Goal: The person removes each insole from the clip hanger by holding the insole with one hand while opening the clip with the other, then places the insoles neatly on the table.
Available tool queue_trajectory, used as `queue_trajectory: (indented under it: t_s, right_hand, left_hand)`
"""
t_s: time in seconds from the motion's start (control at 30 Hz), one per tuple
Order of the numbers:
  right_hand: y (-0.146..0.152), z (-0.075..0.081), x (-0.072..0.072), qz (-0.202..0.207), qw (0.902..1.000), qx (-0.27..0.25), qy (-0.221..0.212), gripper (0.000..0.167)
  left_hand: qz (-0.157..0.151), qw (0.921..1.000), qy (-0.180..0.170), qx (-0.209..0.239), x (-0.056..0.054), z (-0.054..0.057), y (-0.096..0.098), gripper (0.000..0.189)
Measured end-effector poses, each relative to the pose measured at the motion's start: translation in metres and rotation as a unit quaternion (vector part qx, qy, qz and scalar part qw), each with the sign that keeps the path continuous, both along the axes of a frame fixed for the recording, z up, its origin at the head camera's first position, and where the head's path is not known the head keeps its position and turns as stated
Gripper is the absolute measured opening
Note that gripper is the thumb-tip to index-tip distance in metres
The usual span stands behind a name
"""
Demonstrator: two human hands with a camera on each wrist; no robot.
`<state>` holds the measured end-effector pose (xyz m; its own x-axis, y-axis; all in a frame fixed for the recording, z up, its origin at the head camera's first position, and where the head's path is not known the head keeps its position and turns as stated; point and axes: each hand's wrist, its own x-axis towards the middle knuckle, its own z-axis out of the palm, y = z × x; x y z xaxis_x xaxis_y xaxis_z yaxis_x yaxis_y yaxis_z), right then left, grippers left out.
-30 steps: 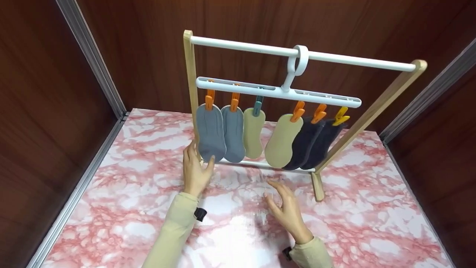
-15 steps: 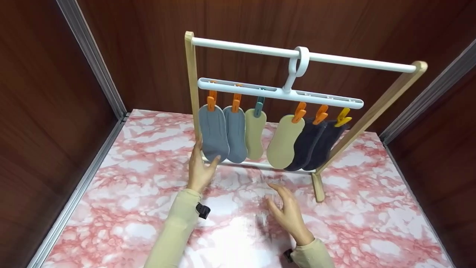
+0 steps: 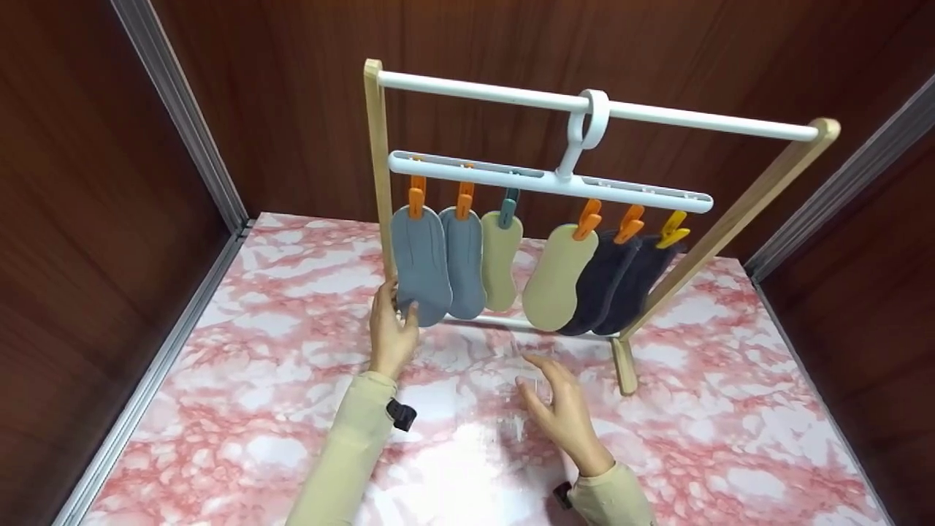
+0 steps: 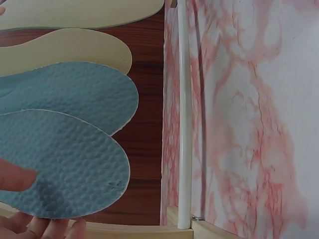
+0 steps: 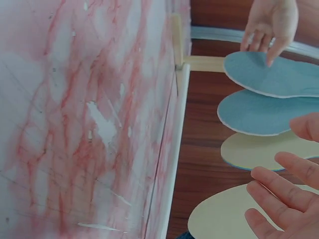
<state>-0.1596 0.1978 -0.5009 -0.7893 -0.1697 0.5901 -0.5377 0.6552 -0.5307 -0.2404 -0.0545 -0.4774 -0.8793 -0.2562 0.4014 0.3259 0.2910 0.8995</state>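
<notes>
**Blue-gray insole, leftmost, held low**

Nearest, the empty right hand hovers, fingers apart. Farther, the left hand grips the insole, thumb in front, likely steadying its loose end. Beyond and above, an orange clip on the white hanger suspends it.

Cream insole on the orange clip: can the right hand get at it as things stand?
Likely yes: the right hand holds nothing and nothing visible blocks its way to the cream insole; the left hand is off at the leftmost blue-gray insole.
</notes>
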Motion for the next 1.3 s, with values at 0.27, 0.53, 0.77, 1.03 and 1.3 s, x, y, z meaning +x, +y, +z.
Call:
queue_trajectory:
  t_s: [0.27,0.53,0.77,1.03,1.3]
  right_hand:
    - [-0.018,0.021,-0.008,0.013,0.9998,-0.003,0.016,0.04]
    - [-0.041,0.045,-0.021,0.044,0.9983,-0.024,0.031,0.039]
    - [-0.059,0.07,-0.029,0.077,0.9949,-0.062,0.019,0.034]
    - [-0.09,0.116,-0.027,0.118,0.9843,-0.132,-0.003,0.036]
    - [-0.113,0.134,-0.045,0.173,0.9642,-0.2,-0.024,0.05]
  left_hand:
    - [0.001,0.9998,0.014,-0.017,0.0,-0.005,-0.004,0.032]
    - [0.008,0.9986,0.007,-0.051,0.003,-0.009,-0.008,0.018]
    - [0.011,0.9988,0.001,-0.048,0.005,-0.013,-0.009,0.017]
    - [0.007,0.9985,0.001,-0.054,0.008,-0.014,-0.01,0.014]
    - [-0.005,0.999,-0.002,-0.044,0.011,-0.017,-0.012,0.013]
